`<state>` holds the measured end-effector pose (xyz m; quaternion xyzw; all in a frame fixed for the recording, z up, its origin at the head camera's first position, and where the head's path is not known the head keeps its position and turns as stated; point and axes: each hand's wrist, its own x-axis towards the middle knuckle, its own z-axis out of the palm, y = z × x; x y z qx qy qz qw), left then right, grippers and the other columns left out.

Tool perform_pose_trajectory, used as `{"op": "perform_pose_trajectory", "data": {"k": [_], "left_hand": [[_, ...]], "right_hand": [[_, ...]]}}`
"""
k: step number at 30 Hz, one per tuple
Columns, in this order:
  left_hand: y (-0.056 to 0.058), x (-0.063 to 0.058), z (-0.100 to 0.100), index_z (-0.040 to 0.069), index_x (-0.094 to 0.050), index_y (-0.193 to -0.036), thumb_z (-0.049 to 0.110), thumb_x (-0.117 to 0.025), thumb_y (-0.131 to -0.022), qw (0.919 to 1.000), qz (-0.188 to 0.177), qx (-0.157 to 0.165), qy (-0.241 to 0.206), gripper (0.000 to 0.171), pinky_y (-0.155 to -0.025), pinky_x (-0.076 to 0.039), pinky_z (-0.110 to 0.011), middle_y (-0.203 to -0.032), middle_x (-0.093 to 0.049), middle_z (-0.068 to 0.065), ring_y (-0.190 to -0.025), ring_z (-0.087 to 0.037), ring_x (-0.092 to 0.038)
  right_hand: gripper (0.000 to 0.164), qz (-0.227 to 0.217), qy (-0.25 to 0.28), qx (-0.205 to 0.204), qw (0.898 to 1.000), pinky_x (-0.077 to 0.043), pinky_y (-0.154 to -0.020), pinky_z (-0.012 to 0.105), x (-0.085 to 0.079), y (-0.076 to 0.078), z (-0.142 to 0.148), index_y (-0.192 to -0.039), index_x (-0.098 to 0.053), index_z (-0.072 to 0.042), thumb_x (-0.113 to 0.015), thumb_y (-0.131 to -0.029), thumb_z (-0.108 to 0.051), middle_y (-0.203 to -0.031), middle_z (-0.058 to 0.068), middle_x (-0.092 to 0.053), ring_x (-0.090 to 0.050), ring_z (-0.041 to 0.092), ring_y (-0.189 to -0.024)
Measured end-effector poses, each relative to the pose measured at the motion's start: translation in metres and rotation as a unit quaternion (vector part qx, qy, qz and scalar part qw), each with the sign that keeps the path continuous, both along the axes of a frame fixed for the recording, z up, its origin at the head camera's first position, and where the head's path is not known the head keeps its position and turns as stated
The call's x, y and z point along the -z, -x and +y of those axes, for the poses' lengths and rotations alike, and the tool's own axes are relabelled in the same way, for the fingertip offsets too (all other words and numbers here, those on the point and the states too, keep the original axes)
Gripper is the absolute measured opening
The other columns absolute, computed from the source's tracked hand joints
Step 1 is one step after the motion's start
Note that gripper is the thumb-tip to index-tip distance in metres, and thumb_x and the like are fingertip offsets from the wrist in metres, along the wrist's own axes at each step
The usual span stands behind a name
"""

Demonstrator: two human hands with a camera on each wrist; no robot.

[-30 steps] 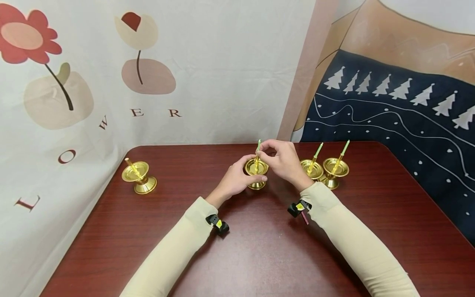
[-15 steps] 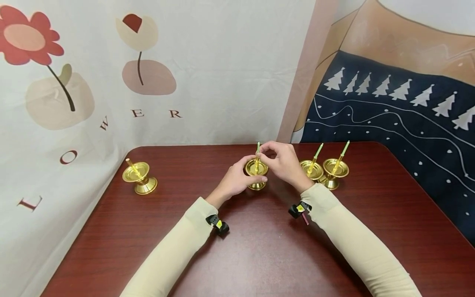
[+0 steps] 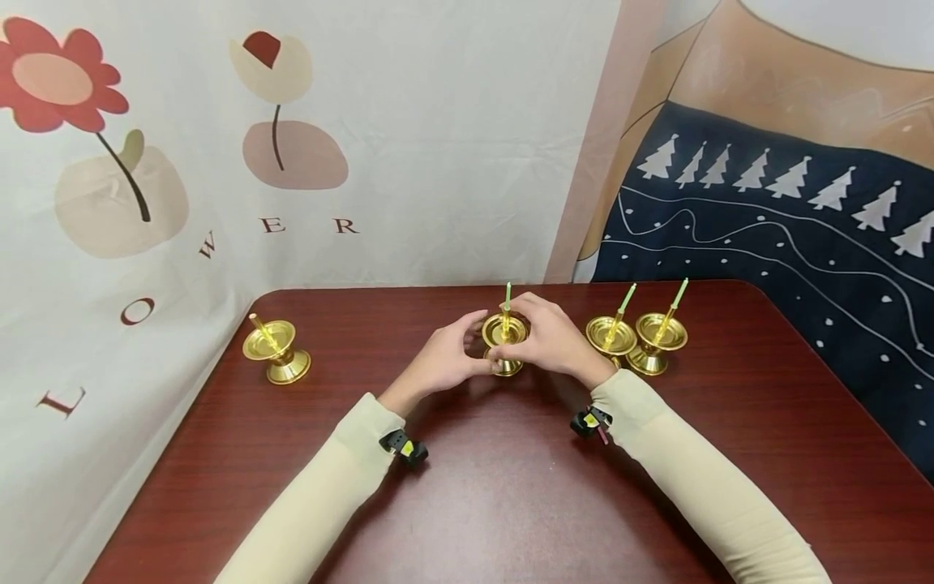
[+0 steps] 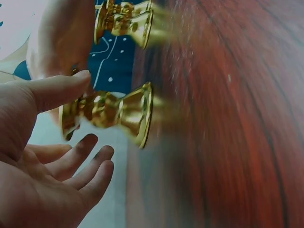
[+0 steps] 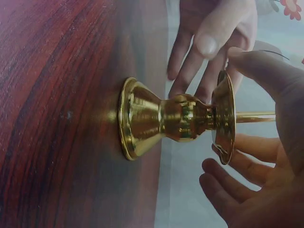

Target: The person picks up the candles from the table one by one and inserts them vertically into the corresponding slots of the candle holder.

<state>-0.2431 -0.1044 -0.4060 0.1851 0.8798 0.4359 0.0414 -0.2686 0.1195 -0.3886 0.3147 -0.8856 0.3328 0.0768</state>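
A brass candle holder (image 3: 505, 331) stands upright between my hands, with a thin green candle (image 3: 508, 295) in its stem. My right hand (image 3: 553, 334) grips the dish rim, thumb at the front and fingers round the far side. In the right wrist view that thumb lies on the rim of the candle holder (image 5: 185, 116). On the other side, my left hand (image 3: 441, 357) is spread loosely around the dish, its fingers apart from it. The left wrist view shows the left fingers (image 4: 88, 173) clear of the metal; whether the thumb touches cannot be told.
Two brass holders with green candles, a nearer one (image 3: 611, 334) and an outer one (image 3: 660, 332), stand close together at the right. Far left is another holder (image 3: 277, 349) without a green candle. Printed cloth (image 3: 452, 146) hangs behind the dark red table (image 3: 503, 487).
My right hand has left the green candle and come down to the holder's dish. My left hand has loosened its hold and drawn slightly left. The holder stays in place.
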Motion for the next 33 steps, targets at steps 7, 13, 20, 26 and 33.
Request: {"op": "perform_pose_trajectory", "data": {"k": [7,13,20,26,33], "left_hand": [[-0.02,-0.012,-0.036,0.003,-0.049,-0.162,0.016,-0.089,-0.094,0.9993,0.009,-0.02,-0.031,0.08,-0.113,-0.051,-0.053,-0.149,-0.067,-0.017,-0.134,-0.037,-0.066],[-0.038,-0.024,-0.073,0.004,-0.056,-0.155,0.01,-0.089,-0.094,0.9959,0.057,-0.054,-0.045,0.07,-0.113,-0.051,-0.055,-0.142,-0.07,-0.017,-0.132,-0.04,-0.067],[-0.054,-0.04,-0.116,0.002,-0.067,-0.138,0.006,-0.087,-0.096,0.9769,0.143,-0.139,-0.077,0.047,-0.103,-0.058,-0.039,-0.128,-0.077,-0.017,-0.116,-0.027,-0.074],[-0.065,-0.053,-0.151,-0.001,-0.068,-0.13,0.009,-0.086,-0.096,0.9337,0.208,-0.264,-0.123,0.039,-0.09,-0.052,-0.017,-0.115,-0.078,-0.007,-0.1,-0.003,-0.069],[-0.064,-0.05,-0.195,0.012,-0.06,-0.133,0.026,-0.088,-0.093,0.8787,0.188,-0.423,-0.116,0.051,-0.1,-0.043,-0.024,-0.121,-0.062,0.011,-0.114,-0.01,-0.058]], "right_hand": [[0.065,-0.014,-0.035,0.015,0.999,-0.052,-0.101,0.052,0.001,-0.002,0.0,-0.134,-0.073,0.001,-0.092,-0.086,-0.038,-0.131,0.014,-0.068,-0.065,0.034,-0.114],[0.062,-0.019,-0.052,0.021,0.998,-0.05,-0.102,0.052,-0.002,-0.002,0.006,-0.13,-0.073,-0.001,-0.091,-0.084,-0.038,-0.129,0.013,-0.068,-0.064,0.034,-0.116],[0.058,-0.023,-0.076,0.032,0.996,-0.049,-0.103,0.055,-0.008,-0.003,0.02,-0.126,-0.074,0.001,-0.09,-0.085,-0.037,-0.125,0.014,-0.068,-0.064,0.038,-0.118],[0.06,-0.029,-0.095,0.046,0.994,-0.048,-0.107,0.058,-0.012,-0.007,0.034,-0.127,-0.073,0.003,-0.09,-0.085,-0.036,-0.128,0.017,-0.067,-0.062,0.043,-0.122],[0.063,-0.035,-0.114,0.06,0.991,-0.049,-0.106,0.058,-0.016,-0.012,0.047,-0.13,-0.072,0.006,-0.089,-0.085,-0.035,-0.129,0.02,-0.067,-0.062,0.044,-0.122]]}}
